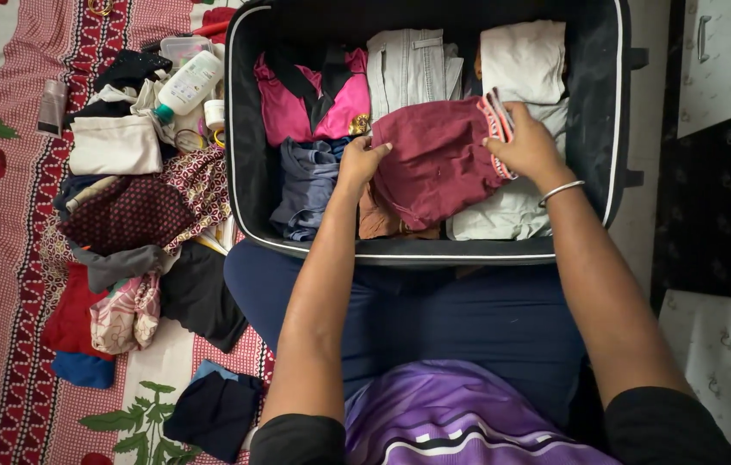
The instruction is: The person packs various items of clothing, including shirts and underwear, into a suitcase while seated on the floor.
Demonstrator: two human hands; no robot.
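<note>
An open black suitcase [245, 164] lies in front of me, packed with folded clothes. A maroon folded garment [438, 159] with a striped waistband rests on top of the pile. My left hand [361, 159] grips its left edge. My right hand [527, 142], with a silver bangle on the wrist, holds its right edge at the waistband. Under and around it lie a pink top [296, 108], a grey-blue garment [305, 185], pale grey trousers [408, 65] and white folded cloth [525, 56].
Left of the suitcase, loose clothes [137, 215] are heaped on a red and white floral sheet [3, 284], with a white bottle [186, 83], a small tube [52, 105] and folded white cloth [115, 145]. Dark blue cloth [214, 413] lies near my knee. A patterned cabinet [727, 52] stands at right.
</note>
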